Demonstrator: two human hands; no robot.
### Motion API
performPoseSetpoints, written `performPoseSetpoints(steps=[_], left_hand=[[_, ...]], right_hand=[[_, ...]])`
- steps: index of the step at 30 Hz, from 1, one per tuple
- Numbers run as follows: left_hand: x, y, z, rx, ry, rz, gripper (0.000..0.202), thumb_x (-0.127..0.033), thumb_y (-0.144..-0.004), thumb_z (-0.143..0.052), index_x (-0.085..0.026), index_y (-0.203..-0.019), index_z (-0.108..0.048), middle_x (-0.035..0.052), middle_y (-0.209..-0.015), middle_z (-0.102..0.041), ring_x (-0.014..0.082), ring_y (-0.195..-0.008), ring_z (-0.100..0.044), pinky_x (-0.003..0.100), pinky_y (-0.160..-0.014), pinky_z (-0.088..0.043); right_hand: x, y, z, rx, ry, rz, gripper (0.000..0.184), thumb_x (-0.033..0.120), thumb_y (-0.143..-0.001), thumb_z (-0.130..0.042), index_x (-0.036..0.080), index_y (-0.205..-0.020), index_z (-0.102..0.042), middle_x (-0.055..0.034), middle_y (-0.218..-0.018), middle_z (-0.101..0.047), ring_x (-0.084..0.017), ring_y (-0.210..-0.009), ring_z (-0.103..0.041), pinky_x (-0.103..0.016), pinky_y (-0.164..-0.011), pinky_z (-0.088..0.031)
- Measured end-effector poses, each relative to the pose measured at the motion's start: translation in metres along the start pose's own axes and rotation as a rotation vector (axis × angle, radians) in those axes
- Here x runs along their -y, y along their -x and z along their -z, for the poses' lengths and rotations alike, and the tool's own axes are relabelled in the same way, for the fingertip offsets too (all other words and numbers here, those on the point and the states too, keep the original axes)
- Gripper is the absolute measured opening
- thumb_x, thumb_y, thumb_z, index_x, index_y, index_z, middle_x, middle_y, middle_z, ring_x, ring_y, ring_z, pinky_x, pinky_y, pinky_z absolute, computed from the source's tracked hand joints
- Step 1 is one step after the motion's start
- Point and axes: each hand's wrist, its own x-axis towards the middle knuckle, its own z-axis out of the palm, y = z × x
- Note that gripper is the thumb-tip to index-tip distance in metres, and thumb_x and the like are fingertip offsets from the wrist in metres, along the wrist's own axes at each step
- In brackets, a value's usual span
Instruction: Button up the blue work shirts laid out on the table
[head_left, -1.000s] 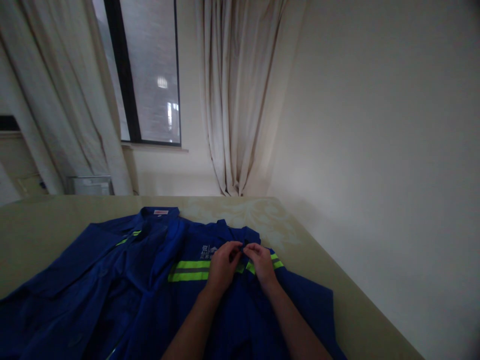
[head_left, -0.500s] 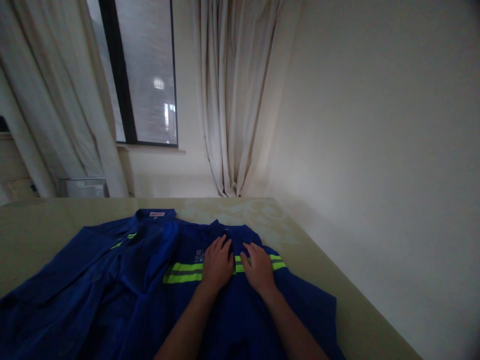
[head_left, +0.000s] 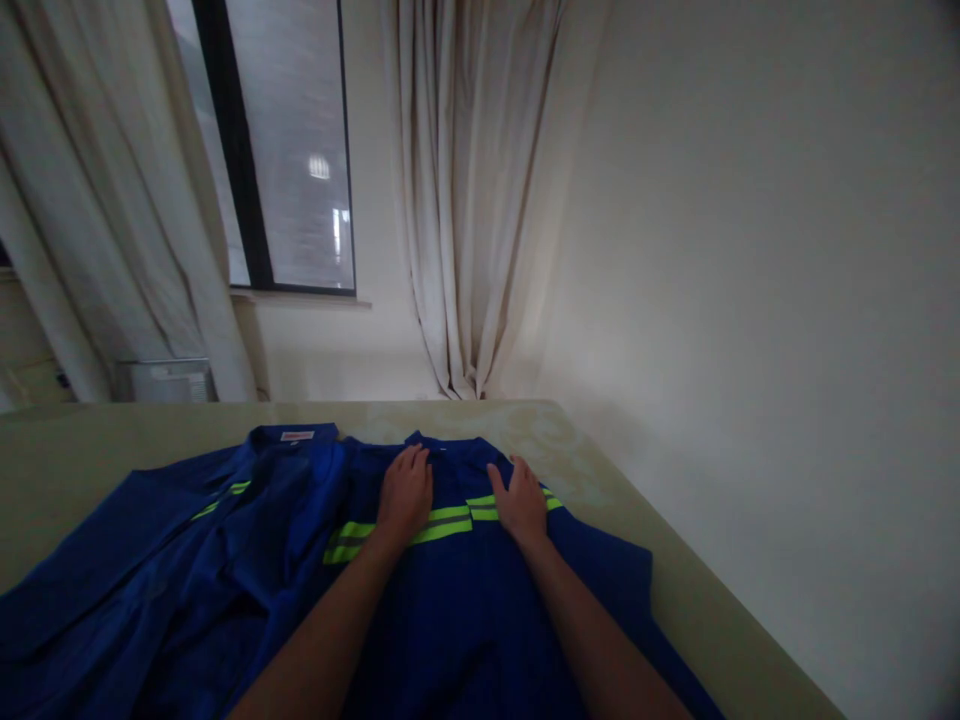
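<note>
A dark blue work jacket (head_left: 450, 600) with yellow-green reflective bands across the chest lies spread out in front of me, its collar toward the far side. My left hand (head_left: 405, 490) rests on its upper left chest, fingers stretched toward the collar and touching the cloth. On the right shoulder area, just above the band, lies my right hand (head_left: 521, 500), its thumb held away from its fingers. Directly left is a second blue jacket (head_left: 150, 560), rumpled, with a white label with red print inside its collar and short reflective strips.
Both garments lie on a pale green patterned surface (head_left: 600, 490). Its right edge runs along a plain wall (head_left: 787, 350). Behind the far edge hang beige curtains (head_left: 480, 200) beside a dark-framed window (head_left: 292, 150). A grey box-like object (head_left: 165, 380) stands behind the far left.
My hands have moved apart, the left one up and leftward, the right one slightly outward and up. The jacket's collar area is now spread wider, and both jackets have shifted a little left.
</note>
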Motion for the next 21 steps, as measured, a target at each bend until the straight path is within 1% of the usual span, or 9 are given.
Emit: performPoseSetpoints(steps=[2, 4, 7, 10, 13, 15, 17, 19, 21], left_hand=[[0.007, -0.007, 0.001, -0.021, -0.022, 0.065, 0.049, -0.028, -0.102, -0.030, -0.010, -0.144, -0.049, 0.0205, -0.153, -0.047, 0.0316, -0.143, -0.042, 0.056, -0.120, -0.027], [0.012, -0.011, 0.001, 0.018, -0.029, 0.069, 0.049, -0.031, -0.102, -0.033, -0.012, -0.145, -0.049, 0.0204, -0.152, -0.049, 0.0326, -0.140, -0.046, 0.060, -0.117, -0.030], [0.009, 0.001, 0.002, 0.083, -0.030, -0.008, 0.050, -0.027, -0.100, -0.037, -0.013, -0.148, -0.046, 0.0169, -0.156, -0.044, 0.0298, -0.143, -0.043, 0.055, -0.117, -0.033], [-0.006, 0.040, 0.005, 0.071, -0.107, -0.049, 0.058, -0.013, -0.095, -0.035, -0.009, -0.153, -0.037, 0.0187, -0.163, -0.031, 0.0330, -0.150, -0.031, 0.055, -0.116, -0.036], [-0.020, 0.091, 0.017, 0.107, -0.168, -0.105, 0.065, -0.004, -0.088, -0.035, -0.014, -0.152, -0.040, 0.0185, -0.160, -0.038, 0.0349, -0.144, -0.041, 0.059, -0.112, -0.039], [-0.021, 0.115, 0.038, 0.201, -0.094, -0.196, 0.064, -0.008, -0.088, -0.041, -0.023, -0.149, -0.045, 0.0129, -0.152, -0.051, 0.0307, -0.136, -0.052, 0.051, -0.109, -0.045], [-0.009, 0.123, 0.069, 0.197, 0.000, -0.229, 0.056, -0.018, -0.091, -0.047, -0.027, -0.147, -0.047, 0.0092, -0.146, -0.058, 0.0267, -0.131, -0.056, 0.041, -0.107, -0.048], [0.014, 0.118, 0.104, 0.057, 0.011, -0.149, 0.049, -0.027, -0.095, -0.046, -0.022, -0.143, -0.051, 0.0122, -0.145, -0.058, 0.0267, -0.134, -0.054, 0.040, -0.112, -0.043], [0.044, 0.110, 0.134, -0.090, -0.089, 0.052, 0.048, -0.027, -0.093, -0.047, -0.013, -0.138, -0.054, 0.0201, -0.145, -0.055, 0.0334, -0.136, -0.049, 0.049, -0.113, -0.039]], right_hand=[[0.001, -0.004, -0.002, -0.021, 0.030, -0.020, 0.066, 0.055, -0.100, -0.037, 0.011, -0.149, -0.046, -0.0193, -0.145, -0.055, -0.032, -0.134, -0.050, -0.041, -0.110, -0.033], [0.002, -0.006, -0.006, 0.010, 0.095, -0.001, 0.064, 0.054, -0.098, -0.042, 0.015, -0.148, -0.047, -0.0182, -0.149, -0.051, -0.033, -0.138, -0.045, -0.045, -0.112, -0.028], [0.003, -0.008, -0.013, 0.037, 0.168, -0.007, 0.060, 0.053, -0.097, -0.043, 0.017, -0.144, -0.053, -0.0172, -0.152, -0.048, -0.034, -0.140, -0.041, -0.047, -0.113, -0.025], [0.005, -0.010, -0.015, 0.024, 0.197, -0.015, 0.060, 0.053, -0.097, -0.044, 0.017, -0.143, -0.055, -0.0178, -0.151, -0.050, -0.035, -0.139, -0.041, -0.048, -0.113, -0.024], [0.007, -0.007, -0.009, -0.002, 0.183, -0.004, 0.059, 0.048, -0.098, -0.042, 0.014, -0.145, -0.052, -0.0196, -0.151, -0.049, -0.034, -0.139, -0.042, -0.046, -0.113, -0.025], [0.009, 0.000, -0.003, -0.014, 0.161, 0.017, 0.058, 0.044, -0.100, -0.039, 0.014, -0.148, -0.047, -0.0182, -0.153, -0.047, -0.031, -0.139, -0.043, -0.043, -0.113, -0.026], [0.009, 0.010, 0.003, -0.015, 0.151, 0.050, 0.056, 0.040, -0.100, -0.040, 0.016, -0.150, -0.045, -0.0158, -0.155, -0.045, -0.030, -0.140, -0.042, -0.042, -0.113, -0.028], [0.007, 0.021, 0.008, 0.012, 0.162, 0.089, 0.056, 0.038, -0.099, -0.042, 0.016, -0.150, -0.045, -0.0159, -0.158, -0.040, -0.031, -0.142, -0.039, -0.043, -0.114, -0.027], [-0.001, 0.029, 0.014, 0.092, 0.172, 0.149, 0.055, 0.037, -0.100, -0.042, 0.015, -0.150, -0.045, -0.0170, -0.162, -0.033, -0.032, -0.144, -0.038, -0.044, -0.116, -0.025]])
